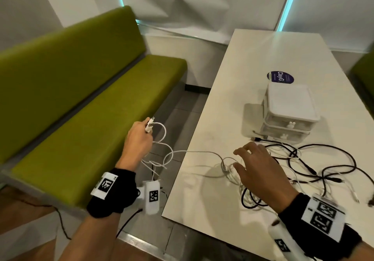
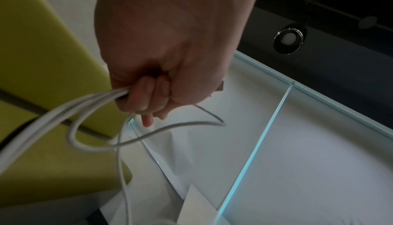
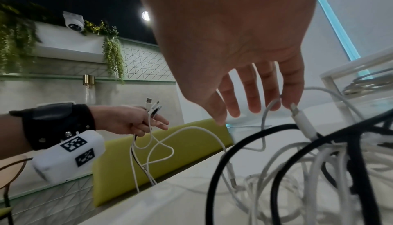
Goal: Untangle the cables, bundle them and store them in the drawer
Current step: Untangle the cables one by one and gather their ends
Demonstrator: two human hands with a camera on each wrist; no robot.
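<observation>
My left hand (image 1: 139,137) (image 3: 136,121) is off the table's left edge, over the floor, gripping a folded white cable (image 1: 162,139) (image 2: 85,104) (image 3: 157,146) with its plugs sticking up past the knuckles. From the fist the white cable runs right onto the table into a tangle of black and white cables (image 1: 299,169) (image 3: 297,161). My right hand (image 1: 257,167) (image 3: 251,94) hovers over the tangle's left part with fingers spread, holding nothing. A clear two-drawer box (image 1: 289,110) stands behind the tangle, both drawers closed.
The white table (image 1: 232,98) has a bare far half with a round purple sticker (image 1: 280,77). A green bench (image 1: 91,102) runs along the left. A dark cord (image 1: 60,222) lies on the floor below my left forearm.
</observation>
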